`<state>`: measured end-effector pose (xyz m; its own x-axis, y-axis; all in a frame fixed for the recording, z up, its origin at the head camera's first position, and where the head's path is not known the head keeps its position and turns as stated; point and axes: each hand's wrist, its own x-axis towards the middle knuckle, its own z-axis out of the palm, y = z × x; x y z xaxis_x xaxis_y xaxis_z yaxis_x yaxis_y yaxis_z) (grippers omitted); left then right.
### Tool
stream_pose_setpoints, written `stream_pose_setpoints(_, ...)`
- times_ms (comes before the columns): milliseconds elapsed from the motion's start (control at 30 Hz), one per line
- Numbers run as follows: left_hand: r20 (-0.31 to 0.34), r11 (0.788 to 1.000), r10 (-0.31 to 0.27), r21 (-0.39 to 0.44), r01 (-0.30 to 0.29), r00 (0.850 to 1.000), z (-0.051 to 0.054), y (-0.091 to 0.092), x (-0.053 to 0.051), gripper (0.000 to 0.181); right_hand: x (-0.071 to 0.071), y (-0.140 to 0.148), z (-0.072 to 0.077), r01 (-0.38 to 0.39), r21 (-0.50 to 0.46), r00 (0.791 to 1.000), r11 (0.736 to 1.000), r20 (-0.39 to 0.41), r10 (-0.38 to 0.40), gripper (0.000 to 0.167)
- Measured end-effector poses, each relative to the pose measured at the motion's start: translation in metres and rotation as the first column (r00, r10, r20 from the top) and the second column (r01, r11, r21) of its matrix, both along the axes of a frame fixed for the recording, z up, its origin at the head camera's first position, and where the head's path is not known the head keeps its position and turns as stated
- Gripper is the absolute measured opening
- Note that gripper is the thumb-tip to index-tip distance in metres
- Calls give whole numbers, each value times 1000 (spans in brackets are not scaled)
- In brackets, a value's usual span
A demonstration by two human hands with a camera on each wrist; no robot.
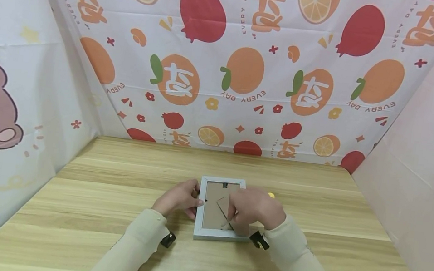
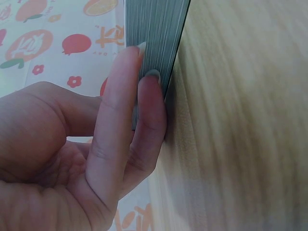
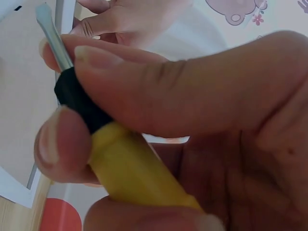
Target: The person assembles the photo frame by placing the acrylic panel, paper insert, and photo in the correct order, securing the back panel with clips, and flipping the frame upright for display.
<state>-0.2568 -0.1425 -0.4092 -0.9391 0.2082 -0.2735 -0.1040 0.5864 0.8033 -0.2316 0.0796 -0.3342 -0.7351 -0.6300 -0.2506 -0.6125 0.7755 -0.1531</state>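
A picture frame (image 1: 201, 233) with a pale rim lies back side up on the wooden table, its brown backing board (image 1: 212, 217) showing. At its left side, my left hand (image 1: 181, 198) grips the edge, thumb on the rim; in the left wrist view the fingers (image 2: 113, 130) lie against the frame's grooved side (image 2: 156, 33). Over the frame's right part, my right hand (image 1: 254, 207) holds a screwdriver, whose yellow handle (image 3: 134, 166), dark collar and flat metal tip (image 3: 44, 14) show in the right wrist view. Where the tip stands on the board is hidden in the head view.
Small dark metal tabs (image 1: 224, 185) sit along the backing's edge. The wooden table (image 1: 88, 210) extends around the frame. A fruit-print cloth (image 1: 202, 120) hangs behind it, with pale cloths at both sides. Black clasps show at both wrists.
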Motion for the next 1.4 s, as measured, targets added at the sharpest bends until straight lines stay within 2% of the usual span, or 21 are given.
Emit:
stream_pose_setpoints(133, 1, 1000, -4, 4, 4, 1000, -1, 0, -1, 27, 0, 0, -2, -5, 21, 1000, 1000, -15, 5, 29)
stream_pose_setpoints(567, 2, 1000, -11, 18, 11, 1000, -2, 0, -2, 26, -2, -1, -7, -10, 48, 1000, 999, -10, 10, 25)
stream_pose_setpoints(900, 8, 1000, -7, 21, 6, 1000, -1, 0, -1, 26, -5, 2, -5, 23, 13, 997, 1000, 77, -24, 25)
stream_pose_setpoints(1100, -1, 1000, -3, 19, 3, 1000, -1, 0, -1, 25, -4, -1, -7, 17, 42, 998, 999, 61, -20, 32)
stream_pose_setpoints(1400, -4, 1000, -4, 31, 4, 1000, -2, 1, -1, 25, 0, -3, -8, 34, 60, 999, 998, 21, -35, 30)
